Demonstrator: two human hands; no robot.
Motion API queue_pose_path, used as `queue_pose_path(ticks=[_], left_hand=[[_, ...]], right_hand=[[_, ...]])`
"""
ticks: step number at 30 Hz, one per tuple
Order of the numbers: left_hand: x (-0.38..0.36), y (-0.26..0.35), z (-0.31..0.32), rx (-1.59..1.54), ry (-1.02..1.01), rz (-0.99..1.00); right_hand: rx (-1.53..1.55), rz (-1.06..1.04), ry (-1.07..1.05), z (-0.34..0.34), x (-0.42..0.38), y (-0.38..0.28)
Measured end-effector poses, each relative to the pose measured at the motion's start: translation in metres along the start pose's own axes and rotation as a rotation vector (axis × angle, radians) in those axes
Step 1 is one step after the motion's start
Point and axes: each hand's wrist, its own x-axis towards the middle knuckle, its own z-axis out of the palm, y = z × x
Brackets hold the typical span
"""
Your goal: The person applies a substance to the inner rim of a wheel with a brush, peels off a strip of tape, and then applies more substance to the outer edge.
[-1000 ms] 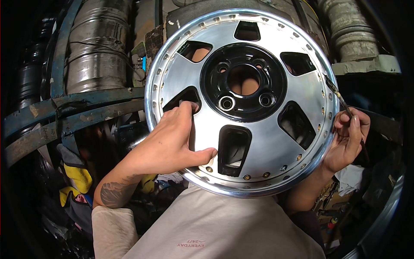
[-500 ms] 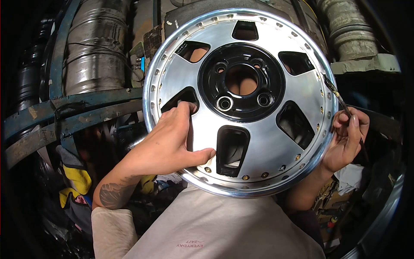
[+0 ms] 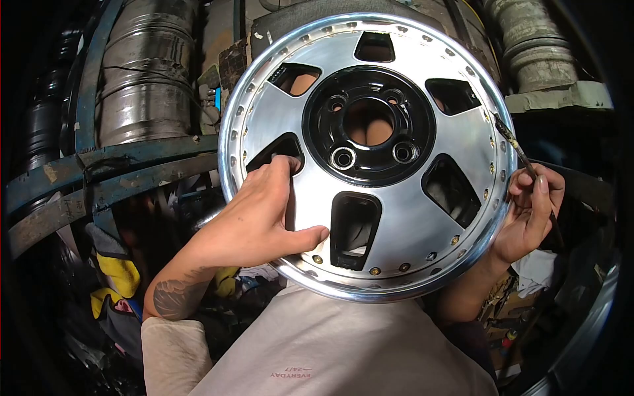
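A silver wheel rim (image 3: 403, 218) with a black centre and several black-edged openings faces up in front of my chest. My left hand (image 3: 264, 211) grips it at the left, fingers hooked into an opening and thumb lying on the silver face. At the right edge my right hand (image 3: 536, 208) pinches a thin brush (image 3: 515, 144). The brush tip touches or hovers over the rim's outer ring at the upper right; which one I cannot tell. Small gold and dark bolts sit around the ring.
Metal cylinders (image 3: 148, 79) stand at the upper left, and more (image 3: 538, 49) at the upper right. A blue metal frame (image 3: 49, 175) crosses the left side. Yellow and grey cloth (image 3: 119, 270) hangs lower left. A white block (image 3: 561, 99) lies at the right.
The rim has shifted very slightly to the left. Both hands keep their holds, and the brush stays at the same part of the ring.
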Motion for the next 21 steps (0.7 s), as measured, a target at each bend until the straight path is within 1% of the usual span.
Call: queue_pose_path(ticks=[4, 7, 10, 16, 21], left_hand=[[0.0, 0.003, -0.002, -0.001, -0.011, -0.013], [0.0, 0.002, -0.001, 0.001, -0.012, -0.02], [0.0, 0.002, 0.0, -0.002, -0.002, -0.013], [0.0, 0.004, -0.002, -0.015, -0.004, -0.02], [-0.001, 0.001, 0.001, -0.007, 0.017, -0.006]], right_hand=[[0.0, 0.027, 0.003, -0.003, 0.001, 0.001], [0.024, 0.025, -0.043, -0.004, 0.001, 0.0], [-0.052, 0.005, 0.073, 0.006, -0.001, -0.001], [0.008, 0.016, -0.011, -0.002, 0.0, 0.0], [0.01, 0.006, -0.005, -0.001, 0.0, 0.0]])
